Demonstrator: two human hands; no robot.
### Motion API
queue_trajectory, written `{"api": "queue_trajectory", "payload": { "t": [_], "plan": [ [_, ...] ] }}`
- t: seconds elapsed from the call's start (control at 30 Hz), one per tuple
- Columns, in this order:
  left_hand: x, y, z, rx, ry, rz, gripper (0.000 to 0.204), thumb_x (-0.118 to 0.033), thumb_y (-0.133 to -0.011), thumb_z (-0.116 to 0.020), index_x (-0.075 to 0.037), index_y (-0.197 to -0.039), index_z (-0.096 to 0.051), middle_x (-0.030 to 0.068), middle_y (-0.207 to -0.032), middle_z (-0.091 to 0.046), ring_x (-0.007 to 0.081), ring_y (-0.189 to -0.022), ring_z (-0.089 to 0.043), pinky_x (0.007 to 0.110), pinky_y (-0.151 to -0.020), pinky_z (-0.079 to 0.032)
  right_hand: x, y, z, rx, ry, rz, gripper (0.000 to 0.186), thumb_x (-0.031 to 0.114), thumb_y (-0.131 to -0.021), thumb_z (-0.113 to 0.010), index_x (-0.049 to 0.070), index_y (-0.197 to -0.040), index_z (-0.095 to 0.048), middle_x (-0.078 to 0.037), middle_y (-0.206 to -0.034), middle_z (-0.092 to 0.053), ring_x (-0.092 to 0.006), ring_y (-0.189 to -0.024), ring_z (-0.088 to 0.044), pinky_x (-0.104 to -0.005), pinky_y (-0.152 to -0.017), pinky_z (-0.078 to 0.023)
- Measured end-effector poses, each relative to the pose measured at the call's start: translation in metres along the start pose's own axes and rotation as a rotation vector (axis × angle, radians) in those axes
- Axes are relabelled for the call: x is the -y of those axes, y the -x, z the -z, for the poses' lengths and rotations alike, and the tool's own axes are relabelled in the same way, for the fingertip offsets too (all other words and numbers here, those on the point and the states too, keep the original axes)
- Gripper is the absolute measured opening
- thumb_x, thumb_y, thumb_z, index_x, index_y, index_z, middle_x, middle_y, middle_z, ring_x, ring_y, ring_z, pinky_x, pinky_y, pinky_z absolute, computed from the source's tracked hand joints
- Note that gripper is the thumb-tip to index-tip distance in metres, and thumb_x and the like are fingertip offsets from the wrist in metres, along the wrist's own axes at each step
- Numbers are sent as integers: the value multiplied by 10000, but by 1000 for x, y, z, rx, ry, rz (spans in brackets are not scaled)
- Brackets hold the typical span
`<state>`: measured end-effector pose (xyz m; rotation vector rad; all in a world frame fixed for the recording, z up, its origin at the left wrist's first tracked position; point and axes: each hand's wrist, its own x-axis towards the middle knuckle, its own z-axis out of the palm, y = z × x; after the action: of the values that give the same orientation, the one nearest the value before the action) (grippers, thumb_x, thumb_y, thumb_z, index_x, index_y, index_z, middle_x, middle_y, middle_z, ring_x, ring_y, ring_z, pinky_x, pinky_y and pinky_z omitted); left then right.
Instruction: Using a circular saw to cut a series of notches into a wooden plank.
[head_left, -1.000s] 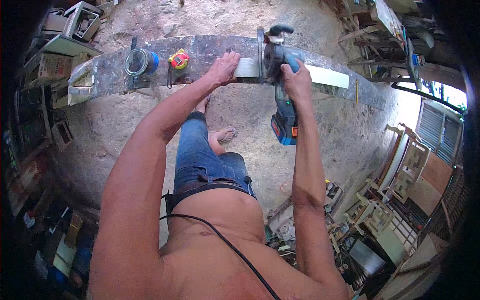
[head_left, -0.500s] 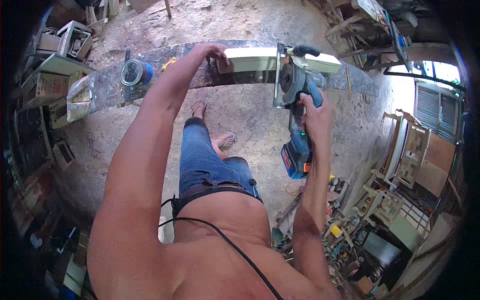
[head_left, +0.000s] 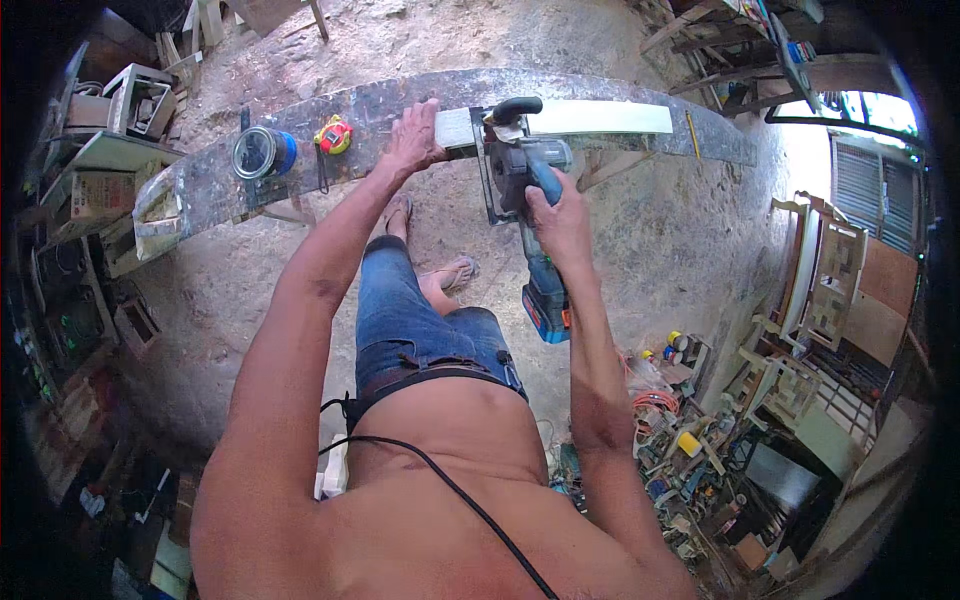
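My right hand (head_left: 562, 222) is wrapped round the handle of a blue cordless circular saw (head_left: 545, 185), whose battery end hangs past the bench's near edge. The saw's base plate lies across a pale wooden board (head_left: 600, 118) on the dark, worn bench (head_left: 360, 105). To the left of the saw, a short stretch of the board shows. My left hand (head_left: 412, 138) lies against that left end, fingers stretched out over the bench top. The blade's contact with the wood is hidden.
Left along the bench are a yellow and red tape measure (head_left: 334, 136) and a blue can (head_left: 262, 153). A yellow pencil (head_left: 693, 134) lies near its right end. Tools and scrap (head_left: 690, 470) clutter the floor at lower right. Boxes (head_left: 100, 195) stand at far left.
The saw, in my right hand, has moved left along the board. My left hand has shifted down from the board's end, its fingers flatter now, and the tape measure shows more fully.
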<state>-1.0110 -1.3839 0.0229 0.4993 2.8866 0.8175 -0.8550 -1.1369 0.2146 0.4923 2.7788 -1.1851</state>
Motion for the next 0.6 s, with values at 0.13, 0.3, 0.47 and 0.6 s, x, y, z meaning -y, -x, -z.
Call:
{"api": "queue_trajectory", "payload": {
  "t": [0.13, 0.3, 0.47, 0.6],
  "plan": [
    [7, -2, 4, 97, -59, 0, 740, -421, -784, -861, -76, -1352, -536, 185, -1260, -610, 408, -1239, -602, 561, -987, -521, 12, 2, -10, 43, 36, -50, 516, 316, -1018, -727, 7, -1427, -667, -280, -1160, -771, -433, -1070, -751, -496, -946, -573],
    [7, -2, 0, 140, -92, -23, 702, -401, -800, -839, -51, -1324, -530, 190, -1261, -611, 398, -1246, -597, 545, -984, -522, 11, -2, -18, 41, 40, -43, 529, 309, -1019, -710, 2, -1443, -640, -327, -1167, -757, -515, -1107, -732, -560, -957, -565],
    [8, -2, -1, 137, -162, -43, 657, -351, -810, -813, -37, -1304, -513, 190, -1245, -604, 392, -1238, -598, 542, -975, -527, 12, -6, -31, 29, 11, -42, 538, 305, -1020, -706, 13, -1465, -626, -330, -1198, -749, -521, -1134, -722, -553, -974, -560],
    [0, -3, 2, 121, -102, -30, 565, -186, -812, -783, -40, -1290, -520, 184, -1233, -612, 399, -1211, -620, 558, -951, -549, 14, -13, -33, 33, -1, -63, 534, 303, -1021, -703, 16, -1465, -624, -330, -1218, -744, -523, -1138, -719, -552, -979, -557]
  ]
}}
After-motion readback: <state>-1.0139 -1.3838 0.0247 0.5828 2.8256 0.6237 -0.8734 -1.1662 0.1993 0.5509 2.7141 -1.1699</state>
